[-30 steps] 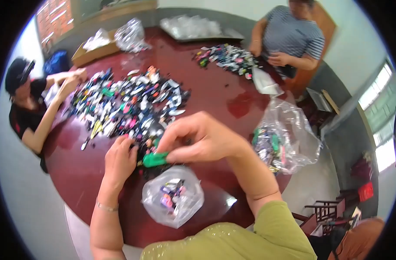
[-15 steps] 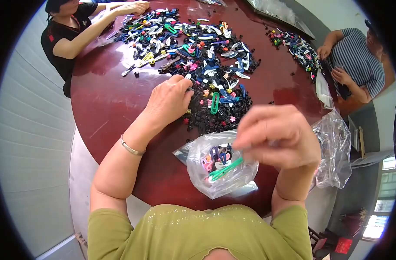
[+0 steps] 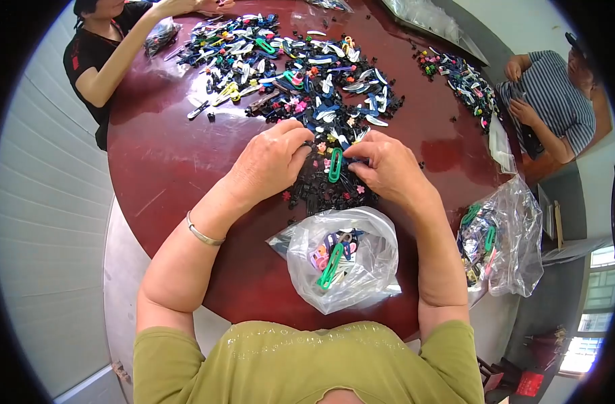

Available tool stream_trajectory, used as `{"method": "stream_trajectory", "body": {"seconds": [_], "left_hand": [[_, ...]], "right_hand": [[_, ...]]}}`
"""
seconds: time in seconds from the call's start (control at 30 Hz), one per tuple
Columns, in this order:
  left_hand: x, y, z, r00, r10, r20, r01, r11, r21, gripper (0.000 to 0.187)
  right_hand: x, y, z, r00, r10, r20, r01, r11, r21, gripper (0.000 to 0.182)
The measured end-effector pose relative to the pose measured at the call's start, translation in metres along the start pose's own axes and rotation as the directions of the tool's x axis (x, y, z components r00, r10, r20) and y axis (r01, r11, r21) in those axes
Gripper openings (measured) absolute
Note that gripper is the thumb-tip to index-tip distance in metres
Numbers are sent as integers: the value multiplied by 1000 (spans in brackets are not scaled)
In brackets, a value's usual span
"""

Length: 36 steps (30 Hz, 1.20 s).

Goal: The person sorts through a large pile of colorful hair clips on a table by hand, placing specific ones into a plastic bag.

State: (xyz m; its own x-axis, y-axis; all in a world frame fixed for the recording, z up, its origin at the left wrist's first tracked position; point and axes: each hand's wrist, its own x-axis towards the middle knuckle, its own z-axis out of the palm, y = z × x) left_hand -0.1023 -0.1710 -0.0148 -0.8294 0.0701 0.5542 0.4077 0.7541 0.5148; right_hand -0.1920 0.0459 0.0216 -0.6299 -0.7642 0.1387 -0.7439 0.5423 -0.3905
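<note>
Round red counter (image 3: 179, 182) before you; pale ribbed wall (image 3: 45, 195) left of it; bright barred windows (image 3: 587, 330) right, beyond it.

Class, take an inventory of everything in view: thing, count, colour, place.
round table: one, dark red, centre
large clip heap: uncountable, mixed, mid-table
green clip: one, green, between the hands
open bag: one, clear, near edge, mixed clips inside
right-hand bag: one, clear, right edge, mixed clips inside
smaller clip heap: uncountable, mixed, far right
co-workers: two, black top left, striped top right
bangle: one, silvery, left wrist
hands: two, bare; left and right at the large heap
</note>
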Motion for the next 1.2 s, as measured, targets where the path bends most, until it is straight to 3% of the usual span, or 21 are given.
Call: {"method": "stream_trajectory", "body": {"seconds": [0.23,0.33,0.47,0.53,0.63,0.67,0.7,0.73,0.77,0.8,0.87,0.93,0.97,1.1,1.2], "left_hand": [[0,-3,-2,998,-22,-57,27,994,103,14],[0,-3,-7,989,-127,-78,137,980,142,14],[2,-18,-18,949,-268,-163,302,924,236,16],[1,-28,-21,919,-319,-232,380,873,305,17],[-4,-47,-11,934,-300,-194,355,829,432,23],[-4,-47,-8,944,-274,-182,328,820,469,24],[1,-38,-12,910,-414,-23,391,838,380,32],[-2,-43,-3,948,-306,-83,314,867,387,32],[-8,-53,11,971,-191,-140,232,887,398,32],[-8,-59,18,979,-64,-194,141,898,417,31],[-7,-54,12,986,-146,-77,163,937,310,38],[0,-38,2,955,-288,74,275,949,153,43],[1,-35,2,954,-287,89,279,956,86,43],[0,-12,-4,960,-216,178,217,976,19,37],[4,-10,-12,981,-110,162,132,983,-129,33]], "right_hand": [[1,1,4,997,-22,-70,18,998,-52,12],[3,6,7,987,-59,-151,56,998,-20,11],[2,-6,-9,963,-1,-269,81,955,286,4],[-6,-29,-32,974,188,-126,-73,787,613,4],[-23,-55,-49,998,37,-52,25,529,848,3],[-26,-55,-51,996,-92,-3,57,589,806,5],[-24,-54,-51,987,-162,19,98,682,725,7],[-22,-51,-49,973,-226,46,147,761,632,8],[-20,-51,-41,993,-121,-9,94,717,691,12],[-9,-38,-34,989,145,-19,-87,689,720,13],[3,3,-12,963,232,-135,-103,784,612,17],[5,23,-6,970,191,-151,-97,873,478,21],[4,21,-8,973,175,-153,-100,909,405,23],[-7,6,-25,978,170,119,-197,939,282,31],[-12,-14,-38,963,158,218,-161,987,-7,29]]}}
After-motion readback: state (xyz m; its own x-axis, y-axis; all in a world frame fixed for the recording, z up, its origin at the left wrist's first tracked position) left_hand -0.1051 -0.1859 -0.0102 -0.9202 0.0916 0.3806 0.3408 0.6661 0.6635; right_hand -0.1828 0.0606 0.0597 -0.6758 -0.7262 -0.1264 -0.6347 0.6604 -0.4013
